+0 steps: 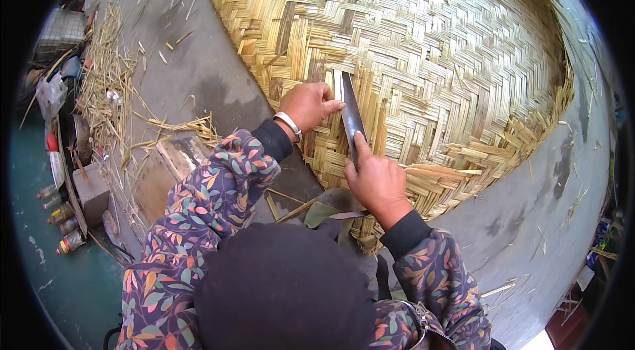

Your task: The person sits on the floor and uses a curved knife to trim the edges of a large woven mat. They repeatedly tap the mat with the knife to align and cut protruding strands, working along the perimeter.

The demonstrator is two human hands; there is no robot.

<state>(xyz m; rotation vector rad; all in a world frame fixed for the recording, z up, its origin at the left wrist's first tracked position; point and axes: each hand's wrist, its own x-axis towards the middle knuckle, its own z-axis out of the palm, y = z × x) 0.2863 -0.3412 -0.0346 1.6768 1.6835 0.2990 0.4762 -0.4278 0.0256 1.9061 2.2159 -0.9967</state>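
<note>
A: What's nearest?

B: The right hand [378,181], fist closed around a knife [352,115], forefinger along the blade.

A: And the left hand [307,105]?

B: Fingers curled, pressed on the woven bamboo mat [423,39] beside the blade, at its near edge on the concrete floor [198,65].

A: Any advice?

B: Keep those fingertips off the edge, I'd say; steady the strips firmly.

Woven mat [423,39] ahead; bare floor [198,65] left.
</note>
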